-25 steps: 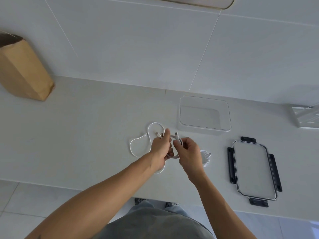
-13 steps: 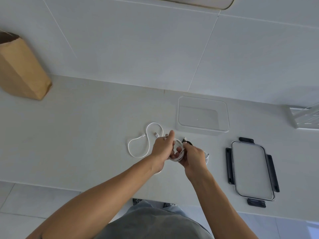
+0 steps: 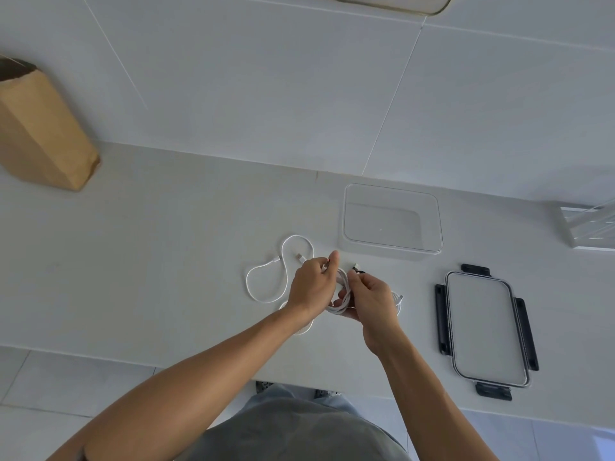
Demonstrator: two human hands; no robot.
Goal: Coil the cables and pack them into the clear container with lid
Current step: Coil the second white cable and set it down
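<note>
A white cable coil (image 3: pixel 340 299) is held just above the tabletop (image 3: pixel 166 261), between the person's two hands. The left hand (image 3: pixel 311 284) grips its left side with curled fingers, the forefinger stretched up past the loops. The right hand (image 3: pixel 371 299) pinches the coil's right side, and a connector tip sticks out above its knuckles. A second white cable (image 3: pixel 266 277) lies loose in open curves on the tabletop just left of the left hand, both plugs near each other. Another small white bundle (image 3: pixel 397 299) shows just beside the right hand, partly hidden, perhaps a cable already coiled. The clear container (image 3: pixel 392 221) stands open beyond the hands, near the wall. Its lid (image 3: pixel 486 331), with dark clips on its four sides, lies flat to the right, apart from the container. A brown paper bag (image 3: pixel 43 134) stands far left against the wall, and a clear plastic object (image 3: pixel 589 227) sits at the right edge.
</note>
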